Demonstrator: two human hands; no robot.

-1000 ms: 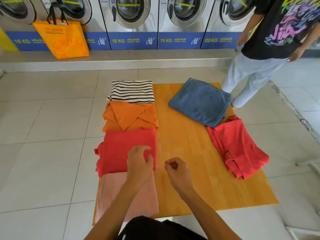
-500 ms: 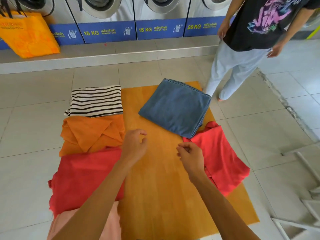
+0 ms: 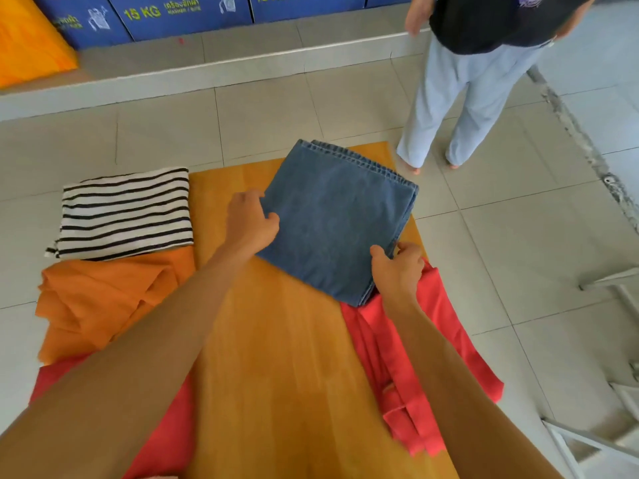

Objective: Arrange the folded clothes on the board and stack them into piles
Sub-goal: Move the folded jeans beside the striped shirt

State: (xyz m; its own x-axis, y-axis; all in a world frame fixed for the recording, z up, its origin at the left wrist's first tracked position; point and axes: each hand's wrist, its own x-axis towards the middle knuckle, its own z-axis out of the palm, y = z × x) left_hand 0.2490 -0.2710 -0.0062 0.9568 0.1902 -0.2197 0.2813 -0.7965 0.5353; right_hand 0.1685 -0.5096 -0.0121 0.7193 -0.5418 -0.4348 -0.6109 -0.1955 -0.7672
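On the board (image 3: 276, 340), left hand (image 3: 247, 221) & right hand (image 3: 397, 271) are gripping the jeans (image 3: 332, 219); uneven lifting may be unfolding them.

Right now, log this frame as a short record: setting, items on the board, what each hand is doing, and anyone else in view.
setting: tiled floor, wooden board
left column: striped top, orange garment, red garment
right side: folded jeans, coral garment
left hand: gripping the jeans' left edge
right hand: gripping the jeans' near right corner
bystander: standing beyond the board
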